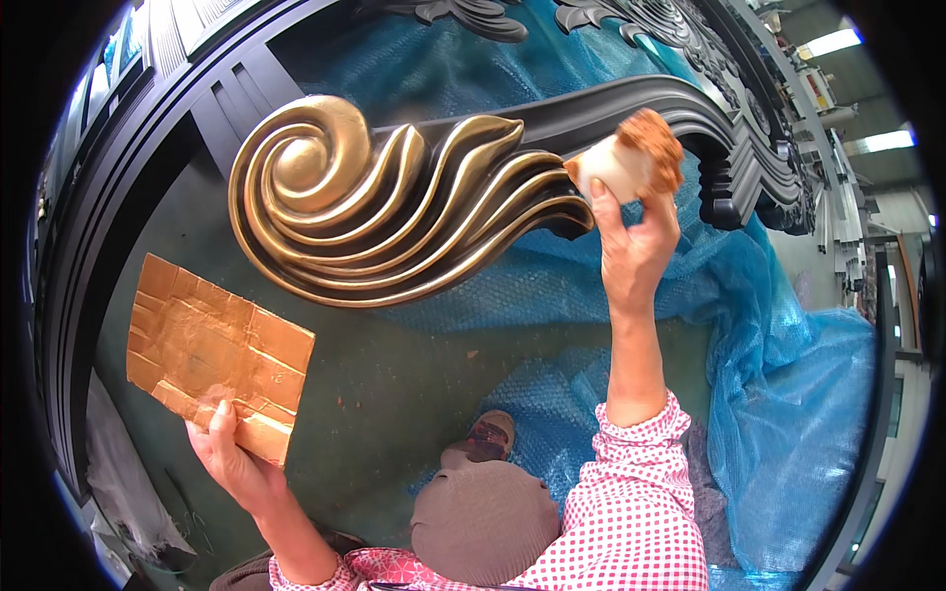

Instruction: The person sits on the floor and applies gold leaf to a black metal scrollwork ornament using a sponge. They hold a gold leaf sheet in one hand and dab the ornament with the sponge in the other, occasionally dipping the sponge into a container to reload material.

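Note:
My left hand (pixel 236 458), closed with its thumb on top, grips the lower edge of a creased cardboard piece (pixel 222 350) smeared with gold-coloured paint. At the upper right, my right hand (pixel 639 241) is closed around a soft wad (pixel 616 169), cream in the middle and orange-brown at its edges; whether it is cloth or sponge I cannot tell. The wad is at the right end of the gold part of a carved scroll (pixel 394 207), at the tips of its leaf-like ridges. Gold covers the raised ridges, while the grooves stay dark.
A plain black moulding (pixel 581 103) runs from the scroll to the right. Blue bubble wrap (pixel 788 384) hangs and lies on the right and behind the scroll. A black frame (pixel 74 236) curves along the left. My knee (pixel 483 517) and a shoe (pixel 493 433) are below, over the green-grey floor (pixel 394 394).

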### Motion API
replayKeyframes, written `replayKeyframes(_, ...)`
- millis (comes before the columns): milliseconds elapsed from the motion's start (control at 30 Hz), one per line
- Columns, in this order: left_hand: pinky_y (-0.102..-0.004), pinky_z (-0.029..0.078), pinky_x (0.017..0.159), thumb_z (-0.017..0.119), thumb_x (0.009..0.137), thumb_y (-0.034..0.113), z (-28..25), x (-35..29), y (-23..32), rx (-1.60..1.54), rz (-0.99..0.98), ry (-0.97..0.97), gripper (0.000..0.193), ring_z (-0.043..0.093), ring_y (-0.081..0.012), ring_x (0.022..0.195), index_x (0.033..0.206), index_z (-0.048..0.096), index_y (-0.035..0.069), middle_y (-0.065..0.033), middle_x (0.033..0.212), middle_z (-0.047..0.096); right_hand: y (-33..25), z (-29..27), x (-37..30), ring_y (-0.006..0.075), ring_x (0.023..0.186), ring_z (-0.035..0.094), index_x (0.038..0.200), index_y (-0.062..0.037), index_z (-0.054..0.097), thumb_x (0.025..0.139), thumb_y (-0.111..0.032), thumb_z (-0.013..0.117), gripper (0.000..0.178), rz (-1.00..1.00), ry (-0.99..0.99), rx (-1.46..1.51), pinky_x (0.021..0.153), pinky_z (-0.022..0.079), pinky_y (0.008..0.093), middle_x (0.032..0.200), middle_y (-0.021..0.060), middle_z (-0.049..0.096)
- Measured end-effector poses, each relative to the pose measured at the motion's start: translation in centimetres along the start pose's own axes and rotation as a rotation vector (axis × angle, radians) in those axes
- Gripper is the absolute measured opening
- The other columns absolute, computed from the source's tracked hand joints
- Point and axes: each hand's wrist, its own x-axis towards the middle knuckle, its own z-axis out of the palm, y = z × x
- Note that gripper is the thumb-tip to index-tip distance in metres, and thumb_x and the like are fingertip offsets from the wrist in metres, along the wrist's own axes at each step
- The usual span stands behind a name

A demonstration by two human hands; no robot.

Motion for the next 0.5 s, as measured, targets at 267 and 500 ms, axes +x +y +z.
replayKeyframes(267,-0.0292,0.043,0.083,0.051,0.083,0.005,-0.5,0.1,-0.1,-0.012,-0.003,-0.025,0.033,0.054,-0.0148,0.092,0.114,0.043,-0.003,-0.0101,0.103,0.053,-3.2,1.3,-0.4,0.0239,0.077,0.056,0.082,-0.0073,0.058,0.069,-0.015,0.071,0.02,-0.08,-0.161,0.068,0.072,0.039,0.0346,0.079,0.0055,0.059)
replayKeyframes(500,-0.0299,0.044,0.084,0.051,0.083,0.006,-0.7,0.1,0.0,-0.002,0.006,-0.004,0.036,0.054,-0.0161,0.094,0.116,0.041,-0.004,-0.0115,0.106,0.052,-1.5,0.5,1.4,0.0236,0.072,0.053,0.076,-0.0086,0.055,0.071,-0.021,0.072,0.022,-0.147,-0.14,-0.231,0.068,0.037,0.0365,0.072,0.004,0.053)
